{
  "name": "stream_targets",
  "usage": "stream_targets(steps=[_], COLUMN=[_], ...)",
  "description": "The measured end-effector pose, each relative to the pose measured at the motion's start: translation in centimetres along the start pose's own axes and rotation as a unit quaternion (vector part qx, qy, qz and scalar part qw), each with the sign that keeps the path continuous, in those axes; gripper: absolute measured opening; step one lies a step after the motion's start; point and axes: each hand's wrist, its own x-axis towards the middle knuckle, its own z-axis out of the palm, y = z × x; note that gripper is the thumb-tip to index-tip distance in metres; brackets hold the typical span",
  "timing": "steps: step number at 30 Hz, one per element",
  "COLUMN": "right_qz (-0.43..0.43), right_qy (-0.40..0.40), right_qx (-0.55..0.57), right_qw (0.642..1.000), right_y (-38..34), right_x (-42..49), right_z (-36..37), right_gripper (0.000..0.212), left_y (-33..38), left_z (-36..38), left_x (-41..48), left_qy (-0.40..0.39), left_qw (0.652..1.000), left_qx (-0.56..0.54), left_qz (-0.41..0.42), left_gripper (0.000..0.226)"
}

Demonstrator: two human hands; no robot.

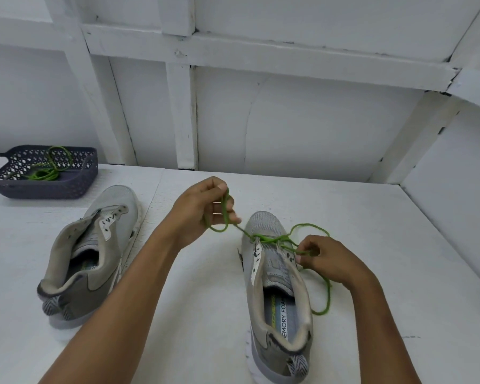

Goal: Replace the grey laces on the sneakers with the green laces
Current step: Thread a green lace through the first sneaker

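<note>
On the desk (372,212), a near sneaker (277,273) stands at 5 o'clock, toe toward 12. A second sneaker (94,245) sits at 9 o'clock, well apart. Behind it, at 10 o'clock, a basket (53,187) holds a spare lace (43,174). A threaded lace (269,239) crosses the near sneaker's front.

The green lace (269,239) crosses the right sneaker (263,225) at its front eyelets, it seems; the left sneaker (122,202) stands unlaced.
</note>
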Motion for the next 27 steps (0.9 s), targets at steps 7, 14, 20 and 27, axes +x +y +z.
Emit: stream_targets(steps=[7,14,20,27], right_qz=[-0.037,-0.051,-0.036,-0.037], right_qy=[-0.014,-0.043,-0.042,-0.038], right_qx=[0.093,0.152,0.152,0.158], right_qw=[0.995,0.986,0.987,0.986], right_y=[-0.2,0.2,0.8,1.1], right_x=[-0.1,-0.9,-0.9,-0.7], right_z=[-0.5,-1.1,-1.1,-1.1], right_gripper=[0.011,0.019,0.019,0.016], left_y=[-1.6,-0.6,-2.4,-1.7], left_z=[-0.3,1.1,-0.5,0.3], left_x=[-0.2,0.0,0.4,-0.2], left_qy=[-0.124,0.011,-0.027,-0.03], left_qw=[0.877,1.0,0.927,0.979], left_qx=[0.454,-0.012,0.363,0.2], left_qz=[-0.098,0.007,-0.089,-0.008], left_gripper=[0.007,0.02,0.008,0.018])
